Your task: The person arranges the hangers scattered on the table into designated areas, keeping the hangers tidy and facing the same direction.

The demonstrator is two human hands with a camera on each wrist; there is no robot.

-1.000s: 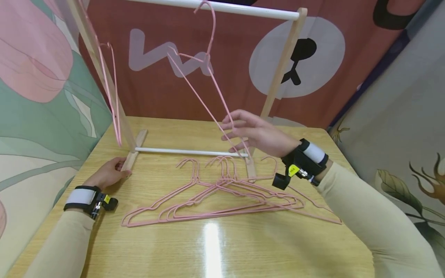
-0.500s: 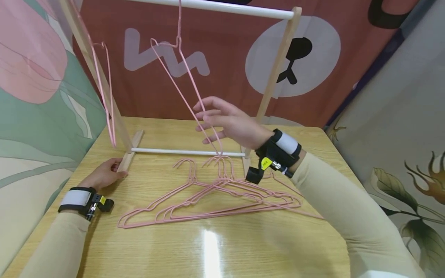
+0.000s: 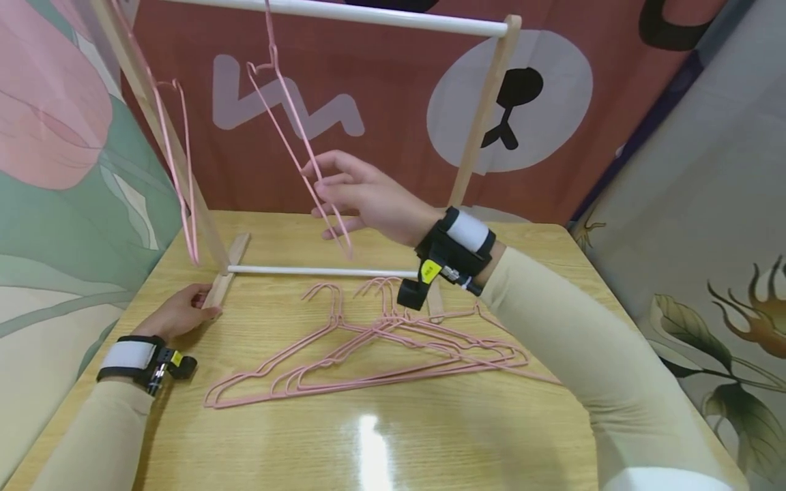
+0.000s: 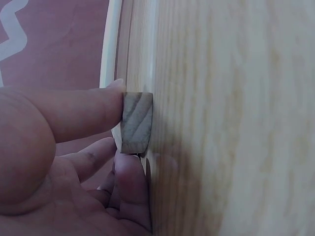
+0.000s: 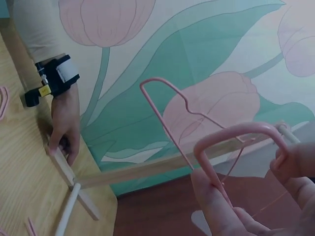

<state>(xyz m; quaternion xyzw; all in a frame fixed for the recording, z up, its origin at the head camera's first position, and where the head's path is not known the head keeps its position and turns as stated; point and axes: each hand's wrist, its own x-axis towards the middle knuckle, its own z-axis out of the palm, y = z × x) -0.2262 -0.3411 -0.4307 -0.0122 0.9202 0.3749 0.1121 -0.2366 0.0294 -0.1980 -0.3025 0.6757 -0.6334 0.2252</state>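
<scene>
Pinching the lower end of a thin pink clothes hanger [image 3: 296, 119], the right hand [image 3: 362, 194] is holding it up above the light wooden worktop [image 3: 270, 450]. The thumb and fingers are curling round it, and the hanger is leaning, its top pointing up to the white top rod [image 3: 393, 18] of a rack. (Its hook is going out of sight, so I cannot tell if it is touching the rod.)

Near the worktop's left edge, the left hand [image 3: 178, 312] is grasping the front end of a flat pale wooden foot [image 3: 217, 290], with the thumb pressing on top.

Another thin pink hanger [image 3: 190, 177] is hanging beside the pale wooden left post [image 3: 213, 239]. A pile of pink hangers [image 3: 368, 384] is lying in the middle of the worktop. Behind the pile, a low white rod [image 3: 319, 271] is running across, nearer the back edge.
</scene>
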